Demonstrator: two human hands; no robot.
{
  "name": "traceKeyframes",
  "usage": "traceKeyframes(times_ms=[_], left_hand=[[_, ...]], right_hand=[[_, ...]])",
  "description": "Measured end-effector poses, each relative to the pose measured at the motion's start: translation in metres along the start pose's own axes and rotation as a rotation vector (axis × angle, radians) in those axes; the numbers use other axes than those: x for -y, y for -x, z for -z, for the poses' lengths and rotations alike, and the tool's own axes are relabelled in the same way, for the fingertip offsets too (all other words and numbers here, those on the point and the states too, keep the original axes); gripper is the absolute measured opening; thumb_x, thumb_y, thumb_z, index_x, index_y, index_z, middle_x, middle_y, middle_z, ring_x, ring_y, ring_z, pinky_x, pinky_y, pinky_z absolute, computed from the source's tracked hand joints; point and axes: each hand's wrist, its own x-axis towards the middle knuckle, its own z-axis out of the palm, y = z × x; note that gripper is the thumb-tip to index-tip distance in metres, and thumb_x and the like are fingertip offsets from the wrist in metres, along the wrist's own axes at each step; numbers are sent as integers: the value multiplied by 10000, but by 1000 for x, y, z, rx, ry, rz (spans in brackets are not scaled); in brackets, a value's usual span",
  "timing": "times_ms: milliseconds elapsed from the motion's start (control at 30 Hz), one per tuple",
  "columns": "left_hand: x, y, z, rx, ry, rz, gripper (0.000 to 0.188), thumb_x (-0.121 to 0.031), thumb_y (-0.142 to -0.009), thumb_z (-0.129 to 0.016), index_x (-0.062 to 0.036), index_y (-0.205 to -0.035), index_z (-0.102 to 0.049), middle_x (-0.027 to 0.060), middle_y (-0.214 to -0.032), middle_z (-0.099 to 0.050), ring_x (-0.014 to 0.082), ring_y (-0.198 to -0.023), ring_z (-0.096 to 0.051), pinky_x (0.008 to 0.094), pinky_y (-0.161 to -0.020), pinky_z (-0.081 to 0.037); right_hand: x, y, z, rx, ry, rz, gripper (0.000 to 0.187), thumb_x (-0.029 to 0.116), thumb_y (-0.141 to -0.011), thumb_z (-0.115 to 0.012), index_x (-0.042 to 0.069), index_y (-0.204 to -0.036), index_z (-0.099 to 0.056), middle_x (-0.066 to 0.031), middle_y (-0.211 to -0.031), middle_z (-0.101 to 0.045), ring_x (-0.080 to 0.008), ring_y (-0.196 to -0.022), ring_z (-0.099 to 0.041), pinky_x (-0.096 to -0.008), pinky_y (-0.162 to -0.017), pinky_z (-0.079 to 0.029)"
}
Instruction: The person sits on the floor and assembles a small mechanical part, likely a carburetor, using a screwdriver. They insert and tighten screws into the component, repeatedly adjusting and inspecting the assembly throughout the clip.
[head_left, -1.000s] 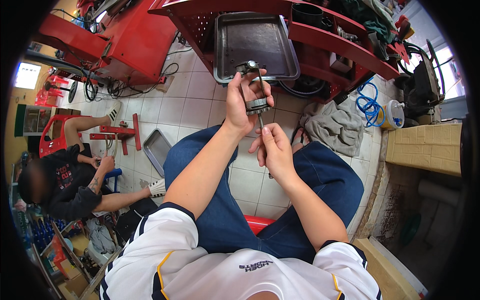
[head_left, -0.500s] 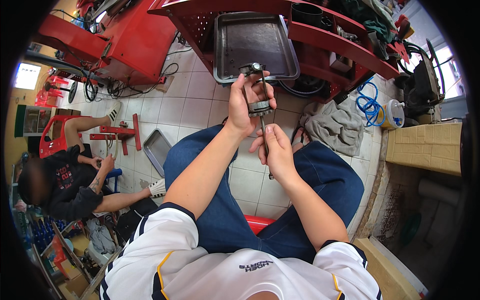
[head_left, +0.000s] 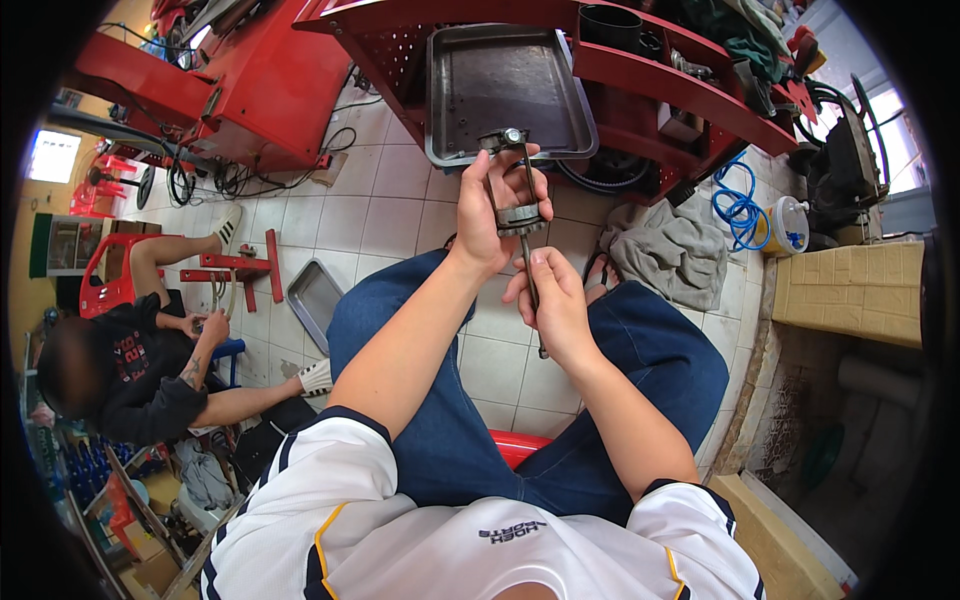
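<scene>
Between my knees I hold up a dark metal tool with a bolted head, two side bars and a long rod. A round, toothed metal disc sits across the lower part of its frame. My left hand is closed round the frame just above the disc, its fingers curled behind and through the bars. Lower down, my right hand grips the rod between thumb and fingers; the rod's end shows below the hand. The bolt head at the top stands in front of the metal tray's near rim.
A grey metal tray rests at the red tool cart ahead. A smaller tray lies on the tiles at left, near a red stand and a seated person. Grey cloth and blue hose lie right.
My hands keep almost the same place and hold. The tool and its disc have shifted or tilted very slightly.
</scene>
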Motion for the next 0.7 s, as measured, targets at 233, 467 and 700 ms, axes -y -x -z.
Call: traceKeyframes(times_ms=[233,467,700], left_hand=[[-1,0,0,-17,-12,-5,641,-576,-1003,-367,-27,-1283,-543,107,-862,-598,219,-722,-628,345,-705,-530],[0,1,-1,7,-2,9,639,-573,-1005,-363,-31,-1291,-543,108,-864,-600,220,-721,-630,345,-700,-526],[-1,-1,0,10,9,-9,660,-585,-1001,-370,-19,-1295,-539,111,-858,-602,219,-714,-639,345,-679,-537]], right_hand=[[1,1,-5,-52,122,53,223,246,-1075,-501,24,-1093,-488,-111,-722,-658,-70,-425,-434,-210,-405,-313],[1,-1,3,11,-6,-18,228,238,-1080,-487,16,-1131,-493,-113,-734,-667,-70,-445,-448,-215,-407,-321],[2,1,-8,-41,126,64,248,266,-1082,-493,21,-1105,-519,-98,-745,-665,-66,-451,-436,-211,-419,-332]])
